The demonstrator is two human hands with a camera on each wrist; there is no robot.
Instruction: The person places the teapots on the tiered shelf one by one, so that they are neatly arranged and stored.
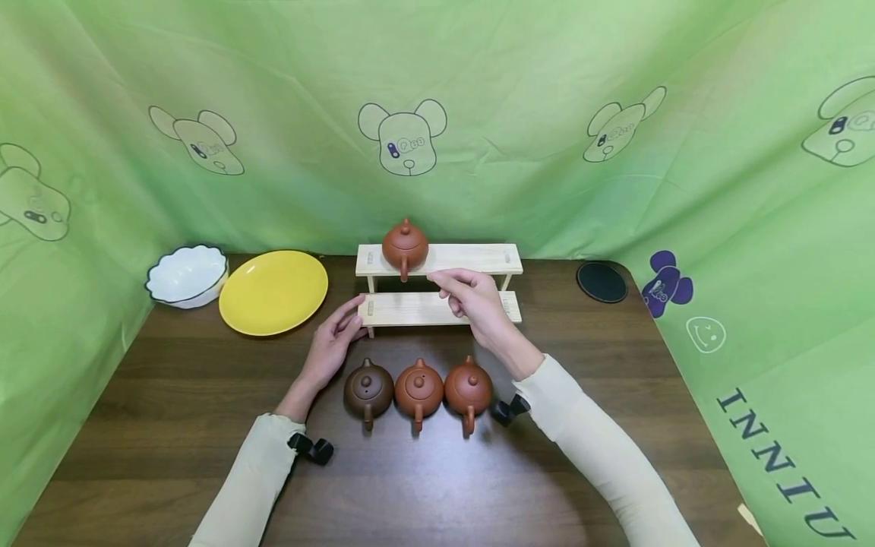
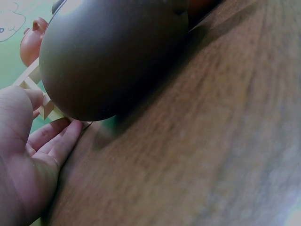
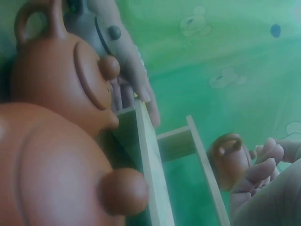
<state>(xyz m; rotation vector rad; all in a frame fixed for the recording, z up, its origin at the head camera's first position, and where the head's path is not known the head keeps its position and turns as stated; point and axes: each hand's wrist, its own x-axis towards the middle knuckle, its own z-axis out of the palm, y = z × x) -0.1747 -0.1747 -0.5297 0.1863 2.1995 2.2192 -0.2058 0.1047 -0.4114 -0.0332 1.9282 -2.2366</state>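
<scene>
A light wooden two-tier rack (image 1: 410, 310) stands at the back of the table. My left hand (image 1: 333, 346) holds the left end of its lower tier, thumb on one side and fingers on the other. One reddish-brown teapot (image 1: 405, 245) sits toward the left of the upper tier, handle facing me. My right hand (image 1: 475, 300) hovers over the rack just right of that teapot, fingers loosely bent, nothing between them. In front stand a dark brown teapot (image 1: 368, 389), an orange-brown teapot (image 1: 419, 391) and a red-brown teapot (image 1: 469, 391), side by side with handles toward me.
Toward the back left are a white scalloped bowl (image 1: 186, 275) and a yellow plate (image 1: 273, 292). A black round coaster (image 1: 601, 282) lies at the back right. Green printed cloth (image 1: 478, 190) hangs around the table's back and sides.
</scene>
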